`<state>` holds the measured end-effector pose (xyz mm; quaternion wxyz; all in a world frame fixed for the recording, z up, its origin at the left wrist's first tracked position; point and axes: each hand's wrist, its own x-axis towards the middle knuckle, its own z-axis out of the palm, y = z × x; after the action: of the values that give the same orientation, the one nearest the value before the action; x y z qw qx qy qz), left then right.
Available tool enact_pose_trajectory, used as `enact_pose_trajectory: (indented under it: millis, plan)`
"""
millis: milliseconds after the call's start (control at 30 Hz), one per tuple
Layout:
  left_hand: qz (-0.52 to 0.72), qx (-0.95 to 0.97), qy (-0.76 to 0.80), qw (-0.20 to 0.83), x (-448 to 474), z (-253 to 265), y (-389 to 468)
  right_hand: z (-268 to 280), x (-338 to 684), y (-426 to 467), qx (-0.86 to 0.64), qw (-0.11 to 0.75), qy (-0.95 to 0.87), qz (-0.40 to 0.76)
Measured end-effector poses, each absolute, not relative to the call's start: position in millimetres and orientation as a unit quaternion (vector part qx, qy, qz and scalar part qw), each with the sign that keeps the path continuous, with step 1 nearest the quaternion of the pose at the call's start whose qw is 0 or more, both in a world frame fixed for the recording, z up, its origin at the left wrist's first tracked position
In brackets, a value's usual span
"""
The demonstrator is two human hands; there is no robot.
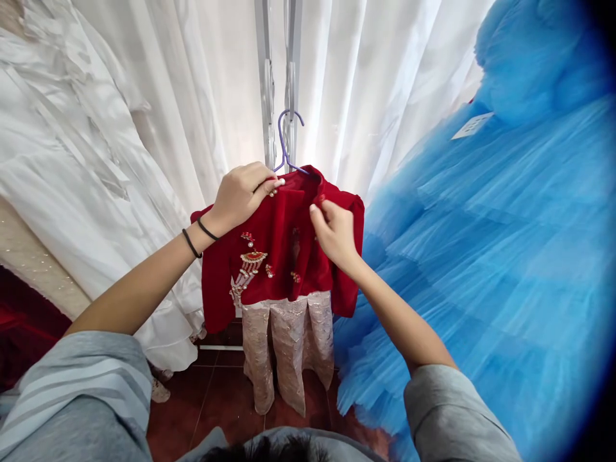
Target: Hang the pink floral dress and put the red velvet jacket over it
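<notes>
A short red velvet jacket [224, 276] with beaded ornaments hangs from a purple hanger [283, 138] in front of me. Its front is partly open below the collar. My left hand [248, 189] pinches the jacket's edge at the neckline, thumb against the fingers, beside a small gold fastening. With curled fingers, my right hand [335, 232] grips the opposite front edge near the collar. Below the jacket hangs a pale pink, shiny skirt [289, 346] with deep folds. Both hands' undersides are hidden.
White gowns [86, 167] hang on the left, and a layered blue tulle dress [500, 256] with a white tag [473, 126] fills the right. A metal rail [264, 45] and white curtain [356, 70] stand behind. The floor [216, 391] has dark red tiles.
</notes>
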<state>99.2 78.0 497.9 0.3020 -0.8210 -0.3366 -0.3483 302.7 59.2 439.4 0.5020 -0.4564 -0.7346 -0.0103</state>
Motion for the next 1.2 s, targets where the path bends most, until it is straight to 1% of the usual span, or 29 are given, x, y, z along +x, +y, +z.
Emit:
enact_pose_trajectory:
  millis: [33,67,100,133,200,233,267,300,333,367,467,500,533,567,600,667,700,767,833,867,933,967,1000,1100,1133,1167,1200]
  plan:
    - [-0.349,-0.816,-0.347,0.303,101.7,499.0,79.7,441.6,298.8,52.9,-0.416,0.554,-0.721,0.007]
    - [-0.323,-0.820,-0.363,0.303,104.0,498.1,83.4,440.8,292.1,48.9,-0.392,0.577,-0.716,0.017]
    - [-0.280,-0.825,-0.385,0.305,105.9,495.7,88.6,436.9,283.2,47.4,-0.392,0.564,-0.727,0.020]
    - [-0.232,-0.827,-0.410,0.306,107.2,492.2,94.6,430.5,273.0,48.2,-0.413,0.517,-0.750,0.021]
    - [-0.171,-0.820,-0.452,0.306,108.0,484.6,105.2,413.4,254.1,53.1,-0.463,0.359,-0.809,0.035]
    - [-0.165,-0.819,-0.459,0.303,107.6,481.6,108.0,405.1,248.1,55.4,-0.473,0.287,-0.831,0.048]
    - [-0.174,-0.822,-0.454,0.296,106.9,479.3,108.4,398.3,246.0,56.8,-0.470,0.241,-0.847,0.059]
    - [-0.193,-0.829,-0.440,0.286,106.3,477.8,106.4,393.7,248.6,57.3,-0.456,0.228,-0.857,0.066]
    - [-0.216,-0.837,-0.420,0.277,105.9,476.7,102.3,391.5,256.0,57.5,-0.437,0.250,-0.862,0.067]
    - [-0.238,-0.843,-0.399,0.272,105.9,475.6,96.7,391.5,268.1,58.2,-0.422,0.300,-0.854,0.057]
    - [-0.281,-0.841,-0.356,0.296,106.2,471.0,78.5,399.2,324.9,72.6,-0.421,0.521,-0.742,-0.025]
    - [-0.289,-0.835,-0.354,0.307,104.9,469.4,74.4,402.4,346.5,82.5,-0.429,0.579,-0.691,-0.058]
    - [-0.300,-0.827,-0.358,0.313,101.8,468.1,72.0,405.2,367.1,94.0,-0.438,0.612,-0.653,-0.082]
    - [-0.317,-0.815,-0.369,0.314,96.7,467.5,71.2,407.5,385.5,106.0,-0.444,0.623,-0.638,-0.086]
    - [-0.342,-0.797,-0.388,0.312,89.3,467.7,71.8,409.2,400.8,117.3,-0.446,0.618,-0.644,-0.074]
    - [-0.394,-0.753,-0.440,0.291,68.8,469.4,75.4,411.8,421.3,134.4,-0.434,0.565,-0.701,-0.031]
    - [-0.404,-0.740,-0.468,0.264,57.3,470.2,77.5,413.2,427.0,139.8,-0.427,0.535,-0.729,-0.014]
    - [-0.369,-0.745,-0.521,0.192,36.0,469.8,81.1,417.8,432.4,146.1,-0.422,0.498,-0.757,0.010]
    - [-0.313,-0.759,-0.553,0.145,21.5,464.9,84.0,425.8,433.8,151.1,-0.427,0.514,-0.743,0.039]
    - [-0.301,-0.760,-0.558,0.145,17.4,460.6,85.7,431.0,433.8,154.3,-0.430,0.537,-0.724,0.053]
    - [-0.317,-0.750,-0.552,0.181,14.4,449.7,90.2,443.2,432.1,161.6,-0.445,0.579,-0.681,0.056]
    - [-0.330,-0.743,-0.545,0.202,14.5,443.9,92.6,449.7,430.1,164.8,-0.464,0.580,-0.668,0.047]
    - [-0.339,-0.737,-0.541,0.220,15.3,438.2,94.8,456.1,427.1,166.7,-0.494,0.556,-0.667,0.035]
    - [-0.343,-0.723,-0.544,0.251,19.6,426.9,96.1,472.4,411.3,161.9,-0.602,0.390,-0.696,-0.013]
    - [-0.341,-0.723,-0.546,0.252,21.9,425.8,94.3,476.4,403.6,157.0,-0.617,0.357,-0.700,-0.043]
    - [-0.341,-0.722,-0.547,0.252,24.7,426.0,91.8,479.4,394.7,151.3,-0.611,0.354,-0.704,-0.076]
    - [-0.347,-0.720,-0.546,0.250,28.2,427.5,88.9,481.8,384.9,145.6,-0.583,0.373,-0.714,-0.105]
